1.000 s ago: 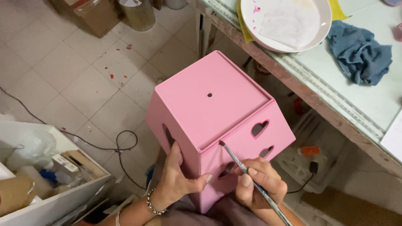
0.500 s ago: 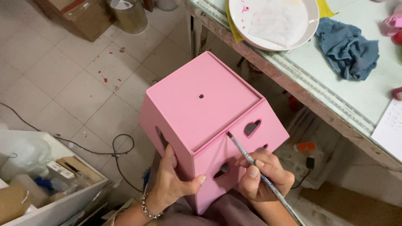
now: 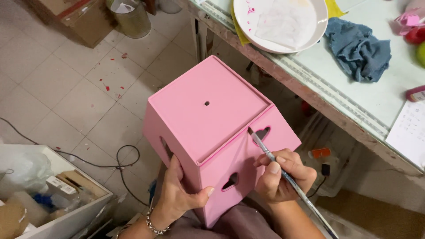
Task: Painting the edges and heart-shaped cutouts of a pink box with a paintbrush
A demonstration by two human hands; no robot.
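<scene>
Beside the table (image 3: 354, 119), brush (image 3: 270, 155) tip meets the pink box (image 3: 208, 119) edge.

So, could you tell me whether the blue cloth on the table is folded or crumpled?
Crumpled: the blue cloth lies bunched in loose wrinkles on the table, beside the white plate.

Up top, a round white plate (image 3: 248, 26) sits on the pale green worktable (image 3: 380, 102); just right of the plate a crumpled blue cloth (image 3: 358, 46), and left of the table, a black cable (image 3: 119, 159) trails over floor tiles
</scene>
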